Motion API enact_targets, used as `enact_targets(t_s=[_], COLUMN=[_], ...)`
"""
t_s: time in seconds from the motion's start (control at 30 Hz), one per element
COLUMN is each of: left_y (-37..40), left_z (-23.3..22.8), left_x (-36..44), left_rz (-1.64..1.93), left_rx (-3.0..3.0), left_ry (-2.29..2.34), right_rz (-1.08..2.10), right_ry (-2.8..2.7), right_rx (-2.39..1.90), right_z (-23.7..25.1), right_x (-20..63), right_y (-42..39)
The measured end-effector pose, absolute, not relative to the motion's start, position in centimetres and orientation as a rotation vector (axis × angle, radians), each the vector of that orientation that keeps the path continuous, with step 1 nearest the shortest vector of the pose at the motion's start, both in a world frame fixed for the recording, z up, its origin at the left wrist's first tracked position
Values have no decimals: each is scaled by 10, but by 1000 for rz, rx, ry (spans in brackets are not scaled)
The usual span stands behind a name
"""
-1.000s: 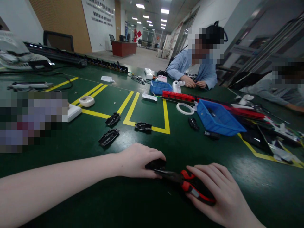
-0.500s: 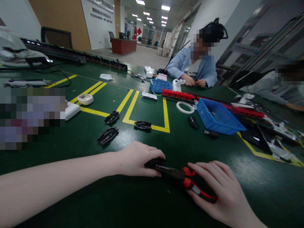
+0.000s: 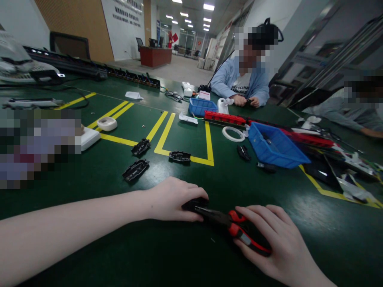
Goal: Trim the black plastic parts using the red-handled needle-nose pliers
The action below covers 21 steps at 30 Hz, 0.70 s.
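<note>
From the head camera, the left hand [image 3: 172, 199] lies flat on the green desk [image 3: 185, 259] with its fingers curled down over a small black part [image 3: 196, 205]. Its grip is closed on that part and presses it to the desk. The right hand [image 3: 273, 239] is wrapped around the red and black handles of the pliers [image 3: 236, 230]. The dark nose of the pliers points left and touches the small black part. Both sit near the front edge of the desk, just in front of the person.

A bit farther back lie three more black parts [image 3: 136, 169], close to the yellow tape lines [image 3: 209, 147]. To the right is a big blue bin [image 3: 273, 147], and a white ring [image 3: 233, 134] lies just beside it. A smaller blue bin [image 3: 202, 107] stands farther back, next to a long red strip [image 3: 224, 118]. A white round dish [image 3: 107, 124] sits on the left.

Across the desk another person in a light blue jacket [image 3: 239, 81] works with both hands. The white shirt under it shows some dark letters that look like "YORK". A white wall sign [image 3: 125, 16] far behind has dark writing, too small to read. A second person's sleeve [image 3: 341, 113] shows at the far right.
</note>
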State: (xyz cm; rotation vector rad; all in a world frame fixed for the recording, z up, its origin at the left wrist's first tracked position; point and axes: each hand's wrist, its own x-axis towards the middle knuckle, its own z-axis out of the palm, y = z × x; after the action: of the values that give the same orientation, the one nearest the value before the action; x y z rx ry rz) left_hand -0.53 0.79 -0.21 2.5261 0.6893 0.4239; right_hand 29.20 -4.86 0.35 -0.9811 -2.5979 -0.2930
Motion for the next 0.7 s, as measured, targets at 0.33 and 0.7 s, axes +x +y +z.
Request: enact_targets(t_s=[0.33,0.7], left_y=[8,8], left_z=[-2,-1], left_x=[-5,-5], left_rz=[402,388], left_rx=[2539,2527], left_ry=[690,689], right_rz=[-196,-155], right_ry=[-2557,-2545], right_rx=[-1027,-1052], right_z=[5,4], right_x=[289,292], right_y=[-49,-50])
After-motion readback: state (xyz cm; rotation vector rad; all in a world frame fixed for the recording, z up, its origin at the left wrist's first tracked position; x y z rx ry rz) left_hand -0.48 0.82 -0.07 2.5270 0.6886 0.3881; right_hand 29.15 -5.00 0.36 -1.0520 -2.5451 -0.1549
